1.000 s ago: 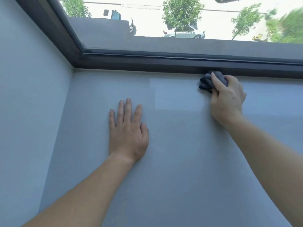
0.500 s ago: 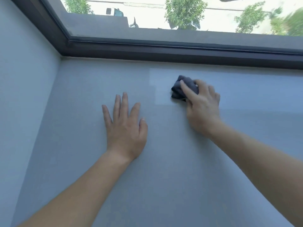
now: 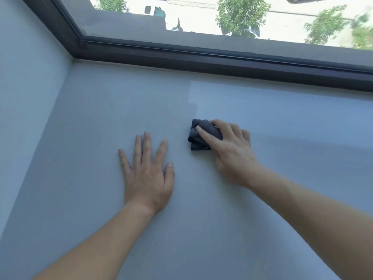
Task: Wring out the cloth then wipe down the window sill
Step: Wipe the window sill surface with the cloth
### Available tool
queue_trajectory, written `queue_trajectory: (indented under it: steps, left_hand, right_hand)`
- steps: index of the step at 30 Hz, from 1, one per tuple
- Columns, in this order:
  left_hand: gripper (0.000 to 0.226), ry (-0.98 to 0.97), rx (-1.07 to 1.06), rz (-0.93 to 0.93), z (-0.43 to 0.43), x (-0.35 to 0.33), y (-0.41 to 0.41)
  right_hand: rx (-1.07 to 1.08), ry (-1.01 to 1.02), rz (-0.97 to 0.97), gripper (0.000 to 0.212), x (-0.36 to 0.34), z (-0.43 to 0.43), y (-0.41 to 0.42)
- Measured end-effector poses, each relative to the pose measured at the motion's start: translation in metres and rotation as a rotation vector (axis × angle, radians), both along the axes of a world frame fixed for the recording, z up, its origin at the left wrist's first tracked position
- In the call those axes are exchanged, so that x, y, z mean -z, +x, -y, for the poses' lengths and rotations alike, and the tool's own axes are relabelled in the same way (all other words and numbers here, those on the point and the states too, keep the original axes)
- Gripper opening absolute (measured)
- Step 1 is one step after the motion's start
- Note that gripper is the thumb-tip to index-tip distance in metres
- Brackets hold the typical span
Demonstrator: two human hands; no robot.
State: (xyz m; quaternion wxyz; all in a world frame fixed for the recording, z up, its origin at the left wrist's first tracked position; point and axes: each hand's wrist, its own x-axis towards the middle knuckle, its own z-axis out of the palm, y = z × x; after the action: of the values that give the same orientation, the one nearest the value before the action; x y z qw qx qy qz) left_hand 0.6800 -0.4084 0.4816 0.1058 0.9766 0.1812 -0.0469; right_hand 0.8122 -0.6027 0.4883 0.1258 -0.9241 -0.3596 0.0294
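A small dark grey cloth (image 3: 198,136), bunched up, lies on the wide pale grey window sill (image 3: 101,118). My right hand (image 3: 232,152) presses down on the cloth, fingers curled over it, and hides its right part. My left hand (image 3: 148,172) rests flat on the sill just left of the cloth, fingers spread, holding nothing. A faint damp streak shows on the sill to the right of the cloth.
A dark window frame (image 3: 201,59) runs along the sill's far edge, with glass above it. A pale side wall (image 3: 24,98) closes the sill on the left. Trees and parked vehicles show outside.
My right hand has drawn the cloth from the window frame toward me and to the left, close to my left hand. The left hand has stayed flat on the sill.
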Motion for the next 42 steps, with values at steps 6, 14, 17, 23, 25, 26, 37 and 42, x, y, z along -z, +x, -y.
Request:
queue_trajectory:
  steps: [6, 14, 17, 23, 25, 26, 37, 42]
  left_hand:
    - [0.064, 0.023, -0.007, 0.012, 0.001, 0.002, 0.001]
    - [0.065, 0.020, -0.018, -0.009, 0.001, 0.000, 0.002]
    - [0.066, 0.017, -0.017, -0.016, 0.002, 0.000, 0.001]
    - [0.065, -0.066, -0.011, 0.005, 0.000, -0.002, -0.001]
    - [0.065, -0.041, -0.002, -0.005, 0.001, -0.003, -0.001]
    - [0.066, -0.025, 0.002, -0.015, 0.000, -0.003, 0.001]
    - [0.069, -0.206, 0.086, 0.073, -0.016, -0.016, -0.018]
    - [0.064, -0.020, 0.147, 0.087, -0.014, -0.019, -0.093]
  right_hand:
    - [0.538, 0.058, -0.006, 0.065, -0.005, 0.002, 0.028]
    - [0.199, 0.002, 0.005, 0.068, 0.000, 0.024, -0.006]
    - [0.565, 0.053, -0.015, 0.061, -0.002, 0.019, 0.007]
    - [0.161, 0.069, -0.037, 0.072, 0.005, 0.004, -0.100]
    - [0.113, 0.025, 0.002, 0.068, 0.002, 0.020, -0.086]
    - [0.205, 0.023, 0.018, 0.066, 0.000, 0.027, -0.072]
    - [0.109, 0.055, 0.002, 0.065, 0.004, 0.016, -0.152]
    - [0.555, 0.089, -0.022, 0.063, 0.000, 0.020, -0.121]
